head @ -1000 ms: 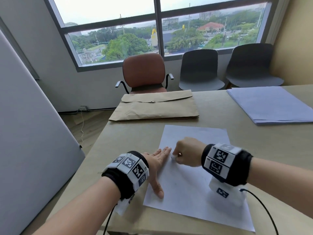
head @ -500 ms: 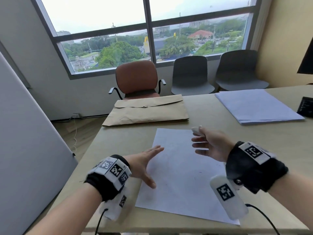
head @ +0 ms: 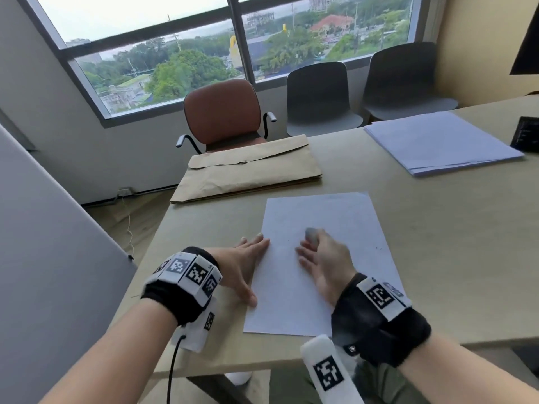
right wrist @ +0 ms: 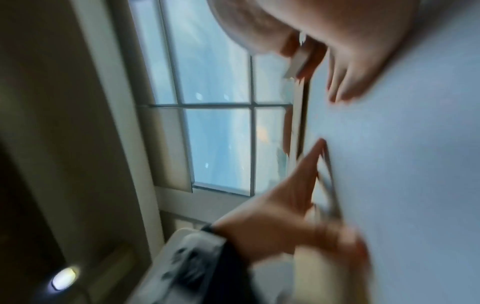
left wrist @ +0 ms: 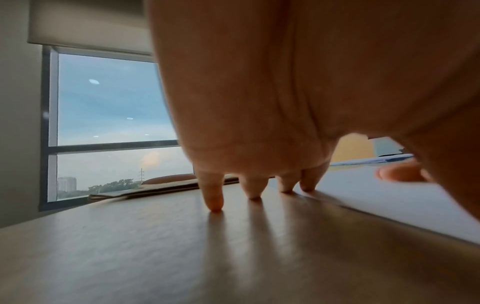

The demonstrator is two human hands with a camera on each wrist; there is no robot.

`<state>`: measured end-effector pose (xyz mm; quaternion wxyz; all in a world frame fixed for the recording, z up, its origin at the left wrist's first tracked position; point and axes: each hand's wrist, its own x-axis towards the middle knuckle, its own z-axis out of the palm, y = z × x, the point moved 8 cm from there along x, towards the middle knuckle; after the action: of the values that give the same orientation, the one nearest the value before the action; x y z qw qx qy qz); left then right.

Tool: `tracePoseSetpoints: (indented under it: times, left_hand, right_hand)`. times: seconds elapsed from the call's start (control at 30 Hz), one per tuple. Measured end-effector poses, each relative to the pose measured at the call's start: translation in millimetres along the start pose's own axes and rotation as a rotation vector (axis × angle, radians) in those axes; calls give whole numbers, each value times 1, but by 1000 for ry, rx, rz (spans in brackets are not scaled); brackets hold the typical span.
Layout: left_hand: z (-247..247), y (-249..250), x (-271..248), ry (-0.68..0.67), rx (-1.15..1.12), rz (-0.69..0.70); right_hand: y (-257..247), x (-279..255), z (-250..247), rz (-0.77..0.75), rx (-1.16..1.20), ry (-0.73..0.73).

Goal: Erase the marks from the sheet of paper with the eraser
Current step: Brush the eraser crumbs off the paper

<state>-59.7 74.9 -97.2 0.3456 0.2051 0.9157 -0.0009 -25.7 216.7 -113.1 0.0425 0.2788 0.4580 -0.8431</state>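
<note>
A white sheet of paper (head: 344,228) lies on the beige table (head: 455,217) in front of me, with a few tiny dark specks on it. My left hand (head: 248,263) lies flat with straight fingers at the sheet's left edge, its fingertips (left wrist: 214,203) touching the tabletop beside the paper (left wrist: 389,197). My right hand (head: 320,258) hovers over the sheet's middle, blurred. It pinches a small white eraser (head: 311,235) between thumb and forefinger, the other fingers stretched out. In the right wrist view the eraser (right wrist: 298,61) shows by the paper (right wrist: 415,144).
A brown envelope (head: 248,170) lies at the table's far side. A stack of pale blue papers (head: 437,144) sits at the right, with a dark device (head: 526,135) at the far right edge. A brown chair (head: 224,112) and two grey chairs (head: 320,94) stand by the window.
My right hand lifted off the sheet with the eraser, then came back down over its middle. My left hand rose a little, then settled flat at the paper's left edge.
</note>
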Motion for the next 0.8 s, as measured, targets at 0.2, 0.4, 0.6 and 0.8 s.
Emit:
tracePoseSetpoints:
  times: [0.2,0.4,0.6,0.8]
  left_hand:
    - [0,-1,4,43,-61,-30]
    - [-2,-4,2,50,-70,-9]
    - [-3,-9,8,72,17,-16]
    - [-4,-7,6,55,-8,-17]
  right_hand:
    - [26,-24,34,187,65,-300]
    - [10,5,12,-23,149,64]
    - [32,-8,62,137,95,-228]
    - [-46,14,-52,-240,176,554]
